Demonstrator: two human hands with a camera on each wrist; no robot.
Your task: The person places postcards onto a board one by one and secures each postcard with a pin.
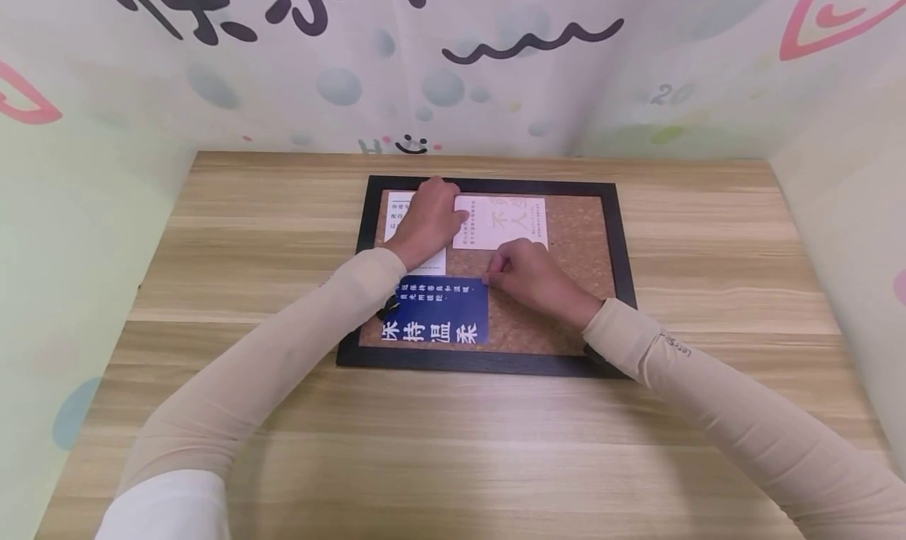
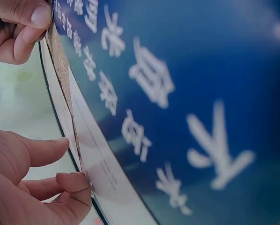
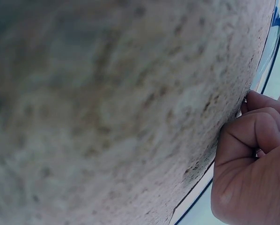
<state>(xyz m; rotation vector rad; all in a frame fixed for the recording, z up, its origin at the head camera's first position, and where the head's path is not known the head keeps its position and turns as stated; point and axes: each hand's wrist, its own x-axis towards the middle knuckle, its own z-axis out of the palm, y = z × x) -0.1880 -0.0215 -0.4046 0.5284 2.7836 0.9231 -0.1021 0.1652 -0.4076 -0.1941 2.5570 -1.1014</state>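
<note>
A blue card [image 1: 442, 320] with white characters lies on the lower left of a cork board [image 1: 576, 281]. My right hand [image 1: 531, 277] pinches at the card's upper right corner, thumb against index finger; whether something small sits between the fingertips is hidden. Over the upper left of the board, my left hand [image 1: 430, 219] rests on a white card [image 1: 428, 265], its thumb tip by the left edge of a pale pink card [image 1: 501, 237]. In the left wrist view, the left hand's thumb and loosely bent fingers [image 2: 74, 183] stand apart with nothing between them.
A black frame [image 1: 488, 361] borders the board, which lies flat on a wood-grain table [image 1: 425, 461]. Behind the table stands a printed wall covering [image 1: 453, 123] with bubbles and dark writing. Pale walls [image 1: 71, 265] close in both sides.
</note>
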